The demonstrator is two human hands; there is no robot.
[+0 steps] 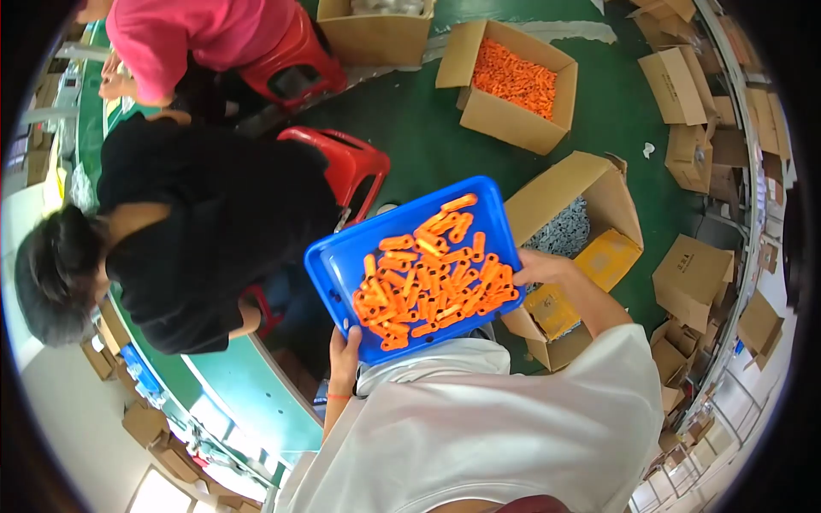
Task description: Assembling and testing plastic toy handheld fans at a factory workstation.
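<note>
A blue plastic tray (335, 267) is held in front of my body, slightly tilted in view. Many small orange plastic pieces (432, 278) lie heaped in it, mostly toward its near and right side. My left hand (345, 352) grips the near left corner, thumb over the rim. At the right edge my right hand (540, 267) clasps the rim, its other fingers hidden under the tray. Just right of the tray stands an open cardboard box (617, 192) with grey pieces (562, 224) and a yellow box (609, 259) inside.
Farther off, an open carton (522, 132) holds many orange pieces. A person in black (205, 231) sits close on my left by a green worktable (248, 385); another in pink (201, 38) sits beyond. A red stool (359, 162) stands behind the tray. Cardboard boxes (691, 278) line the right.
</note>
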